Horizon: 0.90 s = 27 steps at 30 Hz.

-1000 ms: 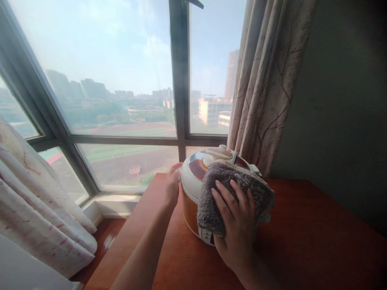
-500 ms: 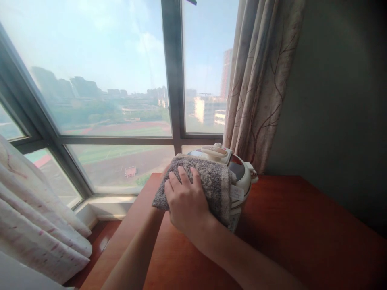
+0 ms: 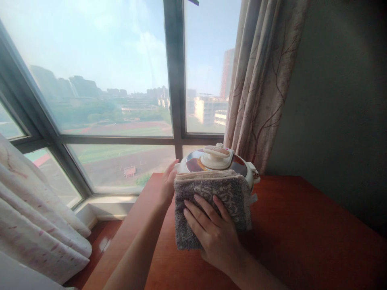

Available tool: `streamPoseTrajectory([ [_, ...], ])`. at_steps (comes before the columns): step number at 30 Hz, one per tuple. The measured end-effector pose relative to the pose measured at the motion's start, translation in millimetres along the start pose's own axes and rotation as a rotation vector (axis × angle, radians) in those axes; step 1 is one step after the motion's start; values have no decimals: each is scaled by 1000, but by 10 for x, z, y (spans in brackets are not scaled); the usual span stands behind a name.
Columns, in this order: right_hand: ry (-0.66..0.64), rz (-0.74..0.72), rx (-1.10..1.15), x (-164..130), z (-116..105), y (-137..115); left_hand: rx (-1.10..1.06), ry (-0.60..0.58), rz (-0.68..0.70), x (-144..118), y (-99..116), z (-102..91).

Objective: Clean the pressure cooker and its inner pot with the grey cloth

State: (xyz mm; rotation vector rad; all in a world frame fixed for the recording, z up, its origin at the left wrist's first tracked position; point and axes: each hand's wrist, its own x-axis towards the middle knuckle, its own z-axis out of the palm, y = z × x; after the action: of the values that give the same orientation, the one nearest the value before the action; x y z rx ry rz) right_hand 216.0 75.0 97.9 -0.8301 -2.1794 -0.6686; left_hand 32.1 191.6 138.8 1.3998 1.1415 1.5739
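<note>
The cooker (image 3: 219, 163) sits on the red-brown counter (image 3: 302, 225), close to the window (image 3: 105, 100) and just beside the curtain (image 3: 260, 88). A folded grey towel (image 3: 211, 197) covers its front side.

What could go wrong? The right hand (image 3: 216, 231) pushes the towel flat against the cooker. If the push is too hard, I think the cooker could slide back toward the window or tip a little. The left hand (image 3: 167, 185) is there to stop that, but it only rests on the far left side with open fingers. It is not a strong hold. The towel could also bunch up or slip out from under the palm, since no fingers curl around it. The small white part that sticks out on the cooker's right side could catch the towel edge.

The right hand is spread wide, fingers (image 3: 196, 211) pointing up and left, palm pressed on the towel. The left arm reaches forward, thumb up, hand flat against the cooker's side. The two hands are apart, one on each side.
</note>
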Motion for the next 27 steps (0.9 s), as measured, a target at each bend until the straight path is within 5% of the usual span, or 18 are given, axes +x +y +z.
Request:
streamPoseTrajectory([
  [10,209,18,-21,-710,-39,547,38,-11,-4,-97,97,42],
  [18,450,579,242,-535,16,1199,22,-9,-65,-123,5,35],
  [23,318,726,373,-238,-108,1647,-71,-13,-45,-81,-116,69],
  [27,-17,940,427,114,-214,1994,-4,-20,12,-70,-85,77],
])
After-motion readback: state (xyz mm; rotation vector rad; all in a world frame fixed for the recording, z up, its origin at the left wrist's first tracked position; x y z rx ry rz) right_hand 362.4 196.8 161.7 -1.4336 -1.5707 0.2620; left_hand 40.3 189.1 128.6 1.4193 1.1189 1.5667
